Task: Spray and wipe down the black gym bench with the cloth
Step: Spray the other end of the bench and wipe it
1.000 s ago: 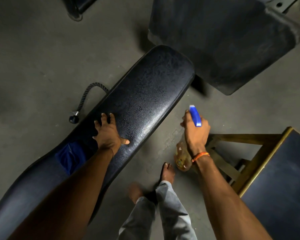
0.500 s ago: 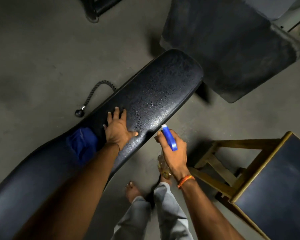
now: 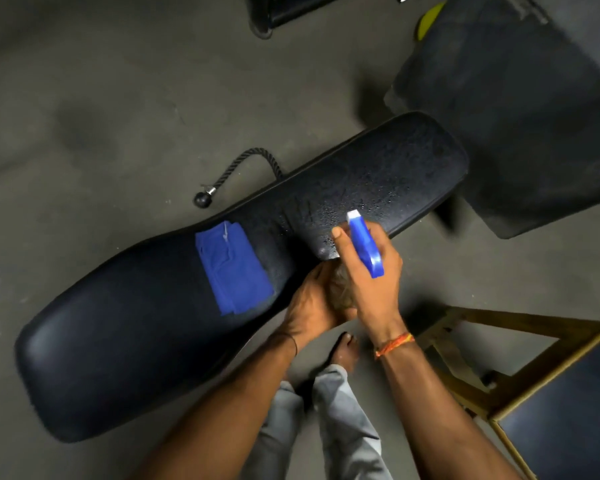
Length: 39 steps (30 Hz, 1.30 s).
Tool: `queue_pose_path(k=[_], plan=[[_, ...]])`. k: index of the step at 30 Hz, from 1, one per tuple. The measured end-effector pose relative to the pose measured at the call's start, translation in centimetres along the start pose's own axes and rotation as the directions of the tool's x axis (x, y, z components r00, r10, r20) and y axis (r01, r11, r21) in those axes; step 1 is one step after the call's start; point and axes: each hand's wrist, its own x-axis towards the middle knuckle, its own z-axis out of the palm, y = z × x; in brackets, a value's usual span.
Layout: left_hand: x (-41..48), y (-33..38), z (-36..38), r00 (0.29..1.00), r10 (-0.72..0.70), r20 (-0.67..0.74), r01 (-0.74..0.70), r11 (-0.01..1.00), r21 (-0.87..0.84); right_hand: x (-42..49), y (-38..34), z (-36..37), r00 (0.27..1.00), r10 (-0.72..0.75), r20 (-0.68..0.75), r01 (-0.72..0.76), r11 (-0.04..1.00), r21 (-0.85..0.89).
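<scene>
Here my right grip [image 3: 367, 271] is wrapped around the spray bottle [image 3: 362, 242], its blue nozzle over the near edge of the black gym bench [image 3: 146, 323]. My left grip [image 3: 312, 306] cups the bottle's base from below. The blue cloth [image 3: 232, 268] lies flat mid-bench, droplets beading toward the far end.

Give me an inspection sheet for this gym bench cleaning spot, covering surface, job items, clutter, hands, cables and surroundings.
Surface: black bench, droplets on its far end.
Job's things: blue cloth flat on the bench; spray bottle held over the near edge.
Clutter: nothing seen on the bench.
Hands: right hand grips the bottle; left hand cups its base.
Cables: rope handle on the floor behind the bench.
Surroundings: wooden stool, concrete floor, dark pad.
</scene>
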Motion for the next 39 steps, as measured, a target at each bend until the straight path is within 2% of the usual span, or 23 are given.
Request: queue_pose_path(k=[2, 5, 8, 12, 18, 22, 26, 30, 34, 37, 39], plan=[[-0.6, 0.4, -0.6, 0.999, -0.034, 0.003, 0.034, 0.998, -0.06, 0.0, -0.5, 0.1, 0.998, 0.0, 0.07, 0.003, 0.999, -0.048], [-1.7, 1.8, -3.0, 0.992, -0.115, -0.049, 0.1, 0.962, -0.253, 0.1, -0.9, -0.1, 0.981, -0.062, 0.184, 0.083, 0.991, -0.108], [-2.0, 1.8, -5.3, 0.969, -0.222, -0.111, 0.166, 0.912, -0.375, -0.1, -0.5, -0.9, 0.95, -0.118, 0.29, 0.149, 0.985, -0.086], [-1.9, -0.3, -8.0, 0.925, -0.347, -0.157, 0.24, 0.85, -0.468, -0.3, 0.8, -1.0, 0.968, -0.053, 0.245, 0.074, 0.994, -0.078], [-2.6, -4.1, -12.7, 0.893, -0.331, -0.304, 0.151, 0.859, -0.49, -0.3, 4.1, 2.7, 0.976, 0.068, 0.205, -0.036, 0.987, -0.158], [-4.5, -6.9, -15.2, 0.86, -0.303, -0.411, 0.105, 0.893, -0.437, -0.9, 5.7, 6.2, 0.959, 0.091, 0.268, -0.021, 0.967, -0.253], [-7.1, -10.0, -16.9, 0.813, -0.327, -0.481, 0.12, 0.904, -0.411, -1.7, 6.6, 9.4, 0.927, 0.114, 0.358, -0.008, 0.959, -0.285], [-9.1, -12.2, -17.7, 0.799, -0.347, -0.491, 0.142, 0.902, -0.407, -2.6, 7.1, 11.7, 0.875, 0.055, 0.48, 0.156, 0.908, -0.389], [-10.3, -13.7, -16.8, 0.81, -0.396, -0.433, 0.181, 0.871, -0.457, -3.1, 8.5, 13.0, 0.779, 0.165, 0.605, 0.276, 0.776, -0.567], [-10.3, -14.1, -16.1, 0.81, -0.411, -0.419, 0.178, 0.852, -0.492, -3.6, 9.8, 12.9, 0.773, 0.129, 0.622, 0.371, 0.702, -0.608], [-10.2, -14.1, -15.7, 0.803, -0.417, -0.426, 0.181, 0.851, -0.493, -3.6, 10.0, 12.7, 0.792, 0.121, 0.598, 0.362, 0.697, -0.62]])
